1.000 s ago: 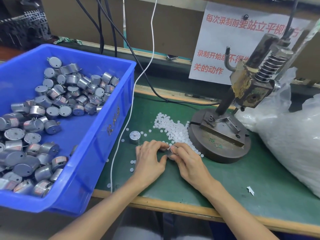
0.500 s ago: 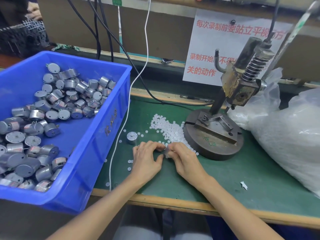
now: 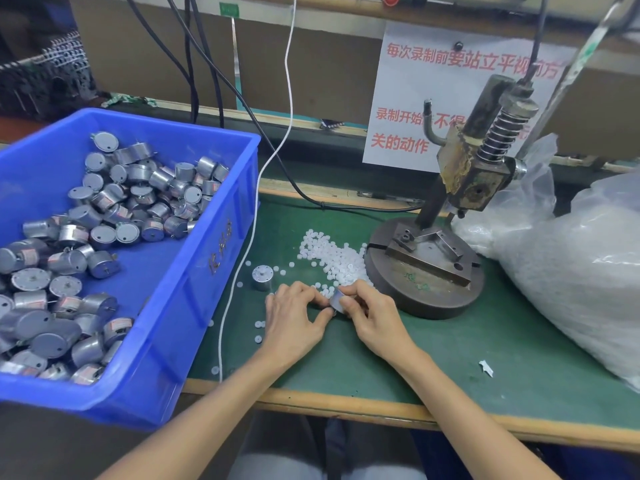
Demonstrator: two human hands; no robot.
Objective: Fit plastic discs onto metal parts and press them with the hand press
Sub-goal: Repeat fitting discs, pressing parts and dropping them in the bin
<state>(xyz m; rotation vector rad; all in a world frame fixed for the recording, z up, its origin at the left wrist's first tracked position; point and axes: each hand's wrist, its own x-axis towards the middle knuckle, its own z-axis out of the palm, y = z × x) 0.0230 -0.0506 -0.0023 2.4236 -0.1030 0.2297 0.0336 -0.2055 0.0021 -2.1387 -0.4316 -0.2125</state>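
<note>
A small metal part point(image 3: 336, 301) sits pinched between both hands, low over the green surface point(image 3: 450, 348), right at the near edge of the pile of white plastic discs point(image 3: 334, 259). The right hand point(image 3: 372, 315) has fingers curled around the part's right side, thumb and forefinger closed on it. The left hand point(image 3: 294, 318) meets it from the other side, fingertips bent in against the part, thumb reaching underneath. Whether a disc is on the part already, I can't tell; the fingers cover it. Just left of the hands, a second metal part point(image 3: 262, 277) stands upright on the surface with loose discs scattered around it. Behind and right, the hand press point(image 3: 436, 261) stands on its round base, touching the disc pile. Far left, a blue bin point(image 3: 194, 278) holds a heap of metal parts. A clear plastic bag point(image 3: 571, 271) bulges at the right.
</note>
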